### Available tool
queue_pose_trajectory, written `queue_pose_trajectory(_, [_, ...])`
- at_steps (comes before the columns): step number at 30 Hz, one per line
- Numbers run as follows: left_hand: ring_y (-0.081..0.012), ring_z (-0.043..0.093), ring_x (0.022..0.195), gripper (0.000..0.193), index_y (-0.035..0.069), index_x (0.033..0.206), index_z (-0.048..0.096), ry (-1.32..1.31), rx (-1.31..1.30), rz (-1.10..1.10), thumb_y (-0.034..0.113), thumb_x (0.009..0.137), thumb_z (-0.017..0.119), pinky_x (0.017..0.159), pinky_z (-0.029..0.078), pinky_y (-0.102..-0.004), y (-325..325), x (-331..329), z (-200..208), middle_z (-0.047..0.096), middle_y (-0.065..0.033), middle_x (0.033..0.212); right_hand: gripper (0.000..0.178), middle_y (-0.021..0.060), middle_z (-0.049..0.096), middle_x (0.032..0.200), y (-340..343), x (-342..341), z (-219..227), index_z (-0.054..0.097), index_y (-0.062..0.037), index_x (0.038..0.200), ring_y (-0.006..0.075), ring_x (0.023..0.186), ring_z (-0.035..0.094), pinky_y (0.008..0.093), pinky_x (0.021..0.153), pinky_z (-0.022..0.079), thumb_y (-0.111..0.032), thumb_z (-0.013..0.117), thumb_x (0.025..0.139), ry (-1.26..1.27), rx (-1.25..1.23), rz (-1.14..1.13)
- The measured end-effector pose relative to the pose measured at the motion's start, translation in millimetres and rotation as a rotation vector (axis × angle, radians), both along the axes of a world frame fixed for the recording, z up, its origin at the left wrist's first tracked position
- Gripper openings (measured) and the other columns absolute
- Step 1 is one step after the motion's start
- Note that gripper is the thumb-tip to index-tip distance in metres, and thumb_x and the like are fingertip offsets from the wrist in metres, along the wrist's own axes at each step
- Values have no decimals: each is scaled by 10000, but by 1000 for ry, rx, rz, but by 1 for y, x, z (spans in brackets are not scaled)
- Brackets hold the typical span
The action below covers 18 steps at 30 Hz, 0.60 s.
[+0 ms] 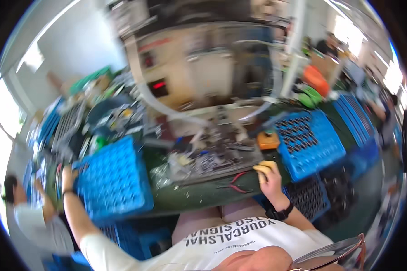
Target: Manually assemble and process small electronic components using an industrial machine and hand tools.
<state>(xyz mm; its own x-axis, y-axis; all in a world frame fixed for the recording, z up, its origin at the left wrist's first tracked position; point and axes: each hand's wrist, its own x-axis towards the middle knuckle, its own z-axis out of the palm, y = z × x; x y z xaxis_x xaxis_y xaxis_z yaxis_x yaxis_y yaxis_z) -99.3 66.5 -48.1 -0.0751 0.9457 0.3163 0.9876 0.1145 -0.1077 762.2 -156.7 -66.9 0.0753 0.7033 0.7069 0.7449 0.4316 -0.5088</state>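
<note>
My left arm reaches out to the far left. My left hand (68,177) is at the outer edge of a blue moulded tray (115,178), next to a few small dark parts (82,168) at its far left corner. Its fingers are blurred, and whether they grip anything is unclear. My right hand (270,180) is held over the front edge of the bench, wearing yellow finger cots. Its fingers are loosely bent, thumb apart, with nothing seen in them. Just left of it lie pliers with red handles (236,183).
A machine (208,77) with a cluttered metal bed (212,162) stands ahead. Right of it are an orange block-like container (268,140) and a blue tray (321,151) with rows of dark parts. Clear plastic bags (162,175) lie left of the bed. Another person (38,217) sits at far left.
</note>
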Motion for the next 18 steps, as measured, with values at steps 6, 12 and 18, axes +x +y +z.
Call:
queue_pose_trajectory(6, [-338,666,768,250,2,806,687,-373,9,76,103,590,764,749,518,-391,41,66,6,683,-196,779,242,108,578,1035,-22,8,-3,677,-87,1011,304,902,610,349,765,521,27,631,803,7,-36,-96])
queue_pose_trajectory(12, [-95,532,615,381,-26,1141,587,-872,302,-61,68,777,649,580,445,-230,-3,60,54,585,-25,719,232,110,576,1029,-15,-3,0,677,-79,1007,292,892,612,342,758,523,32,635,807,32,-38,-20])
queue_pose_trajectory(18, [-102,579,789,417,-9,1247,557,-1155,143,-348,36,839,632,679,464,-208,-63,223,90,627,-80,1022,229,103,568,1037,-16,3,-2,657,-96,1038,294,894,605,352,752,525,-9,633,827,11,-28,-33])
